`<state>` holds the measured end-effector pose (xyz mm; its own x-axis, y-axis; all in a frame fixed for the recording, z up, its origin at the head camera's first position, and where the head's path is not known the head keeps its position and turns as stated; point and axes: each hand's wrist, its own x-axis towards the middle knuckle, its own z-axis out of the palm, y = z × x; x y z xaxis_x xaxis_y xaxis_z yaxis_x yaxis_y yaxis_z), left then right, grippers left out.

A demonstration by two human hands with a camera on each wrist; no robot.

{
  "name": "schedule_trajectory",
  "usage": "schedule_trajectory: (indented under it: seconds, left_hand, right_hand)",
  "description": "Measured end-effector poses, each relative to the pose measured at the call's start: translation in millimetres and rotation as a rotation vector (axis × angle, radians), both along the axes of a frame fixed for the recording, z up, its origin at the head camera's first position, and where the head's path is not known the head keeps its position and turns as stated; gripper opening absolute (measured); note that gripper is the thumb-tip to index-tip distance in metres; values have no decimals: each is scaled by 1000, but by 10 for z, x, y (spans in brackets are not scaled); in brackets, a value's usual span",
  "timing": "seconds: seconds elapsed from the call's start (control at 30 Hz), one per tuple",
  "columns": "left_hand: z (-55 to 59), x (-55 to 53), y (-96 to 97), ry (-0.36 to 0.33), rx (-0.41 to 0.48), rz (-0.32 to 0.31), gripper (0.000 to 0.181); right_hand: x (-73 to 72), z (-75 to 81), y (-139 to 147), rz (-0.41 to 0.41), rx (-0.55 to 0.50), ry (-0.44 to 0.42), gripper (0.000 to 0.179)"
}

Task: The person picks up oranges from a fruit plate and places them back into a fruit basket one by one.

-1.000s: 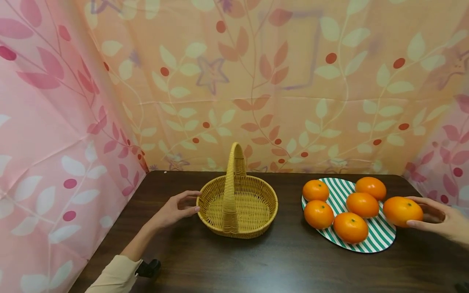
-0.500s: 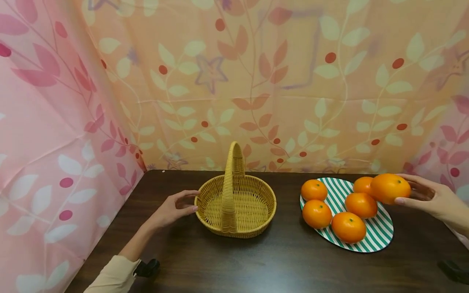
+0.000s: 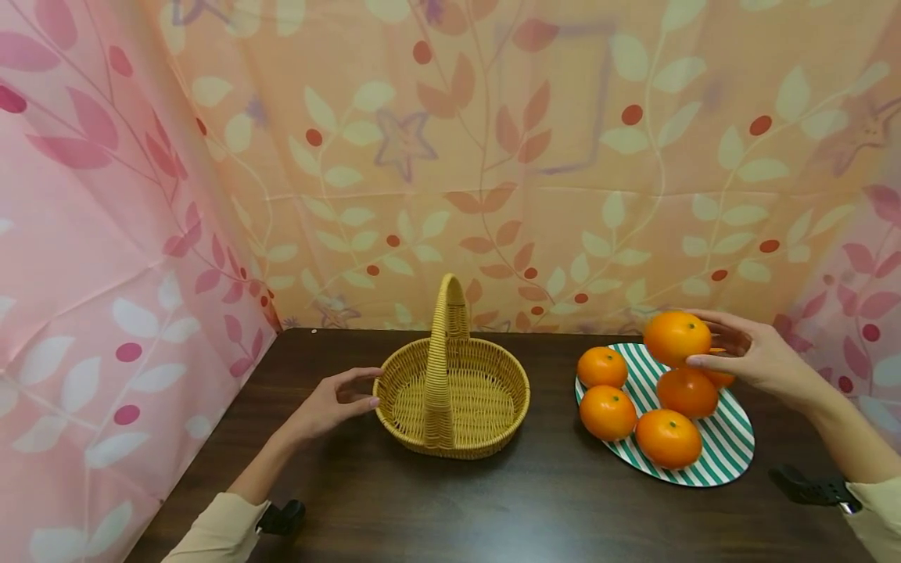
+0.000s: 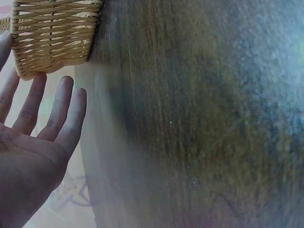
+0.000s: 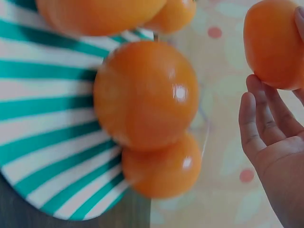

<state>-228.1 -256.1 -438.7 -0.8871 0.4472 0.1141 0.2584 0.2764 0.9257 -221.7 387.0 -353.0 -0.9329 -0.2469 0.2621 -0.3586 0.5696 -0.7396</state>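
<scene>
My right hand (image 3: 763,358) holds an orange (image 3: 677,338) between thumb and fingers, raised above the striped plate. In the right wrist view the held orange (image 5: 275,43) is at the upper right, with the hand (image 5: 280,152) below it. On the green-and-white plate (image 3: 735,453) lie several more oranges (image 3: 669,438); one at the back is mostly hidden behind the right hand. My left hand (image 3: 334,403) touches the left rim of a yellow wicker basket (image 3: 486,395) that has a tall handle. In the left wrist view its fingers (image 4: 61,107) extend straight beside the basket wall (image 4: 52,40).
The dark wooden table (image 3: 507,508) carries the basket in its middle and the plate at the right. A floral curtain (image 3: 450,156) hangs behind the table's back edge. Black straps (image 3: 281,518) show at both wrists.
The right hand has lifted the orange from the plate's right side and carried it up and leftward over the other oranges. The left hand stays at the basket rim.
</scene>
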Motion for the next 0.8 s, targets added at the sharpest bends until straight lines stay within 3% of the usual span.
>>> schedule_trajectory:
  seconds: [0.5, 0.8]
  left_hand:
    - [17, 15, 14, 10, -14, 21, 53]
    - [21, 15, 16, 22, -16, 14, 53]
  right_hand:
    - [-241, 11, -593, 203, -76, -12, 61]
    - [-308, -24, -959, 278, -141, -54, 62]
